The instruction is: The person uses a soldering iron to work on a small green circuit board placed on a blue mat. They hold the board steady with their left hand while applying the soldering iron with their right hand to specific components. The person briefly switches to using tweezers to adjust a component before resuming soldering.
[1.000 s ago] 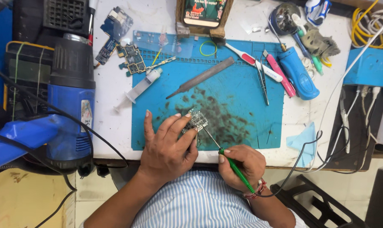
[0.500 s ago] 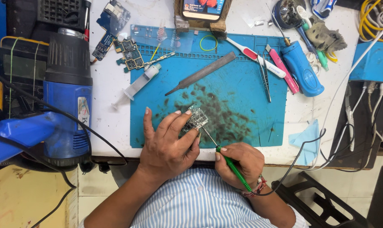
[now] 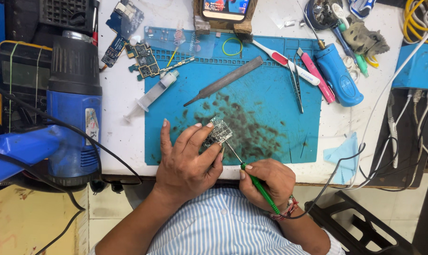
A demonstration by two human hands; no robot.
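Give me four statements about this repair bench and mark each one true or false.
1. The left hand presses a small circuit board onto the blue mat. True.
2. The right hand holds a red brush. False: it holds a green-handled tool whose tip meets the board.
3. A syringe lies at the mat's left edge. True.
4. The tweezers are in the left hand. False: they lie on the mat.
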